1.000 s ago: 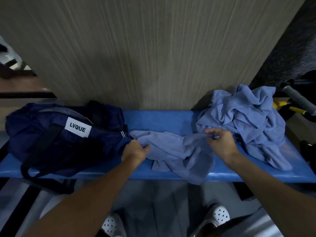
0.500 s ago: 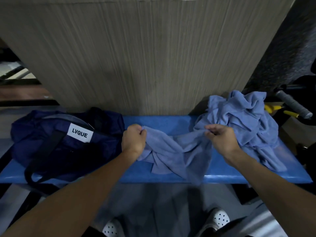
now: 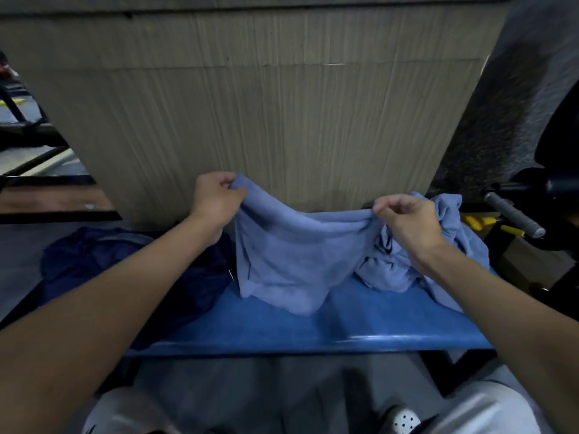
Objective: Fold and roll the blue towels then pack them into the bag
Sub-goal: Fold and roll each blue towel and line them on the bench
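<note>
A blue towel [image 3: 291, 255] hangs between our hands above the tabletop [image 3: 313, 327], its lower edge resting on it; the fingers of our left hand [image 3: 216, 198] pinch its upper left corner, those of our right hand [image 3: 407, 222] pinch the top edge at right. A heap of crumpled blue towels [image 3: 454, 214] lies just behind the right hand, the dark blue bag [image 3: 94, 261] at the tabletop's left end.
</note>
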